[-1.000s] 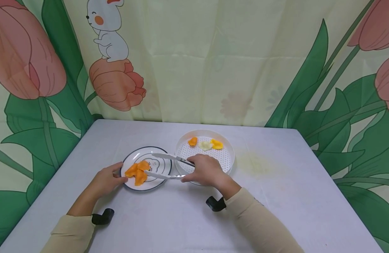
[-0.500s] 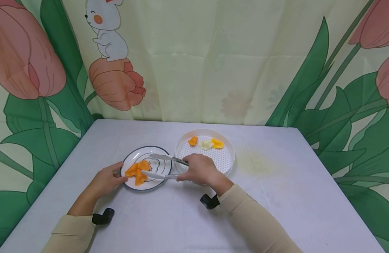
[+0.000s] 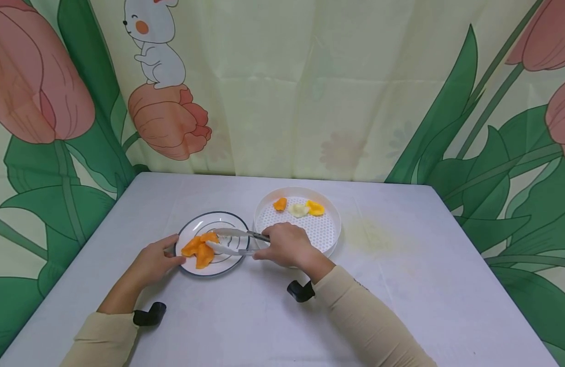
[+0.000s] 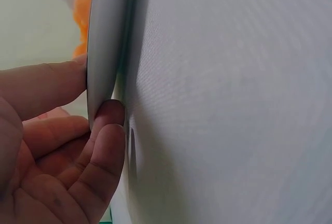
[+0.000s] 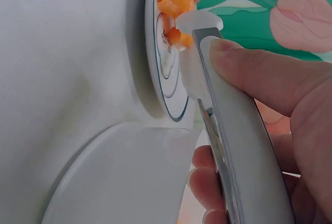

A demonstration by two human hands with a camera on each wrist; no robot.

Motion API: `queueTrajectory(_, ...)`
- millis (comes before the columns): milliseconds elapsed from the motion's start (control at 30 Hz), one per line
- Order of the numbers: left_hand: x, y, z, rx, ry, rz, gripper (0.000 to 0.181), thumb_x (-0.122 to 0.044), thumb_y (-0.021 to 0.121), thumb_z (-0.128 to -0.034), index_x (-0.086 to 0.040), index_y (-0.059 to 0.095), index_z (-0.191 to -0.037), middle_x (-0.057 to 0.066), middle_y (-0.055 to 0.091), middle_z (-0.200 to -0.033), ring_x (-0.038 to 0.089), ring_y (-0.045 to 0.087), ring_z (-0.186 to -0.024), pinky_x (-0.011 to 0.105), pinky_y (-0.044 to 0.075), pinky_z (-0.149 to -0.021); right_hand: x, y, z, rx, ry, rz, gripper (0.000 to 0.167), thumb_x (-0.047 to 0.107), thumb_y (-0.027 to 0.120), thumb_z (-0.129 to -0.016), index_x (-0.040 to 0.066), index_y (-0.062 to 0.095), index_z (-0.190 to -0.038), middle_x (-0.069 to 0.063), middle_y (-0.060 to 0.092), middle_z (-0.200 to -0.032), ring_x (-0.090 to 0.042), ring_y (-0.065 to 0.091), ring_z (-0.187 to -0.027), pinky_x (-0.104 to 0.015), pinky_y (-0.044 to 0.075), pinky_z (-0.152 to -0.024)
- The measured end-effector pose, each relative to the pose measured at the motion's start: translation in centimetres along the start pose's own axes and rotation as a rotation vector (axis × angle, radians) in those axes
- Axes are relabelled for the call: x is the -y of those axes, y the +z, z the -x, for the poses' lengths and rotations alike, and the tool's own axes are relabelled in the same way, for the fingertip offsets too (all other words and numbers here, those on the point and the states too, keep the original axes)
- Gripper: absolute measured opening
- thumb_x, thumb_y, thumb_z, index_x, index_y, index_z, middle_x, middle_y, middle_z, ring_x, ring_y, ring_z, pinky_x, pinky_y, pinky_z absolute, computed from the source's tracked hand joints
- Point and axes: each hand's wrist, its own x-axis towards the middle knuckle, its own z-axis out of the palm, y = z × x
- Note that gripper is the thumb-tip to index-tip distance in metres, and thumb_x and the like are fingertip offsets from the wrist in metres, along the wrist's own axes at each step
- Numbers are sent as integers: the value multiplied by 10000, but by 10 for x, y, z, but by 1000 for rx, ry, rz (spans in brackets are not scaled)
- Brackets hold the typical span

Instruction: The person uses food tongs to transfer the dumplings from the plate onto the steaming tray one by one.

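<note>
My left hand (image 3: pixel 155 261) pinches the left rim of the blue-edged white plate (image 3: pixel 222 268); in the left wrist view its thumb and fingers (image 4: pixel 107 151) lie on both sides of the rim. Several orange pieces (image 3: pixel 203 255) are heaped on the plate's left half. My right hand (image 3: pixel 289 245) grips metal tongs (image 3: pixel 259 236) with pale tips, thumb on one arm and fingers round the other. The tongs' tips stand apart over the plate, at the right side of the orange heap. Whether they touch a piece, I cannot tell.
Just right of the plate stands a round white tray (image 3: pixel 337 232) with a dotted base, partly behind my right hand. It holds an orange piece (image 3: pixel 280 204), a pale piece (image 3: pixel 298 210) and a yellow piece (image 3: pixel 315 208). A printed curtain (image 3: pixel 273 102) hangs behind the table.
The right hand and tongs have moved left, and the tongs' tips stand closer together beside the orange heap. The left hand keeps its hold on the plate.
</note>
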Motion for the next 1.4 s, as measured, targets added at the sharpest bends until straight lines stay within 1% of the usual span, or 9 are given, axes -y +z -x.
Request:
queueTrajectory(100,0,0,-1,3,1,-1,800,-278,703,-939,36,278,-1540,373,434,-1410,480,475,-1209,568,498,-956,0,-1,1,-4,-7,3,475,461,779,-832,113,746,-1154,45,607,-710,-179,550,-744,-313,410,-623)
queueTrajectory(333,0,0,-1,6,2,2,799,-277,698,-942,39,273,-1540,375,423,-1421,489,460,-1232,578,482,-973,-2,-4,4,-33,-6,4,397,416,757,-873,128,756,-1145,81,615,-761,-177,555,-772,-320,435,-659)
queueTrajectory(600,-1,0,1,2,4,13,787,-260,694,-944,45,275,-1538,372,408,-1435,488,459,-1232,571,486,-970,-4,-4,5,-49,-9,0,399,413,760,-874,126,756,-1151,82,621,-769,-178,555,-769,-317,430,-654)
queueTrajectory(800,0,1,1,-6,15,21,781,-256,694,-942,47,284,-1534,376,436,-1404,461,500,-1167,546,517,-940,-7,-6,8,-74,-15,15,395,419,752,-882,136,756,-1157,85,619,-764,-170,553,-747,-306,427,-625)
queueTrajectory(933,1,2,0,-8,16,23,785,-258,696,-941,44,283,-1536,377,441,-1398,460,498,-1165,546,518,-939,-12,-9,12,-90,-22,5,383,413,747,-884,136,752,-1147,84,614,-763,-165,546,-738,-310,420,-612)
queueTrajectory(1167,2,2,-1,-11,15,21,788,-261,699,-940,43,282,-1536,374,435,-1406,464,494,-1175,549,517,-939,-27,-19,23,-155,-16,7,419,420,750,-877,162,736,-1207,83,673,-883,-145,558,-754,-307,438,-618)
queueTrajectory(1300,2,2,0,-14,18,24,788,-259,699,-941,44,282,-1536,377,432,-1407,467,495,-1172,550,518,-936,-38,-24,30,-202,15,-4,459,431,749,-872,152,726,-1237,39,708,-963,-158,576,-810,-312,452,-651)
queueTrajectory(1400,3,2,0,-15,20,26,787,-256,700,-941,44,282,-1536,378,434,-1403,464,499,-1165,550,520,-934,-49,-28,36,-234,53,-6,489,439,747,-868,134,720,-1249,8,718,-1026,-178,581,-847,-320,451,-670)
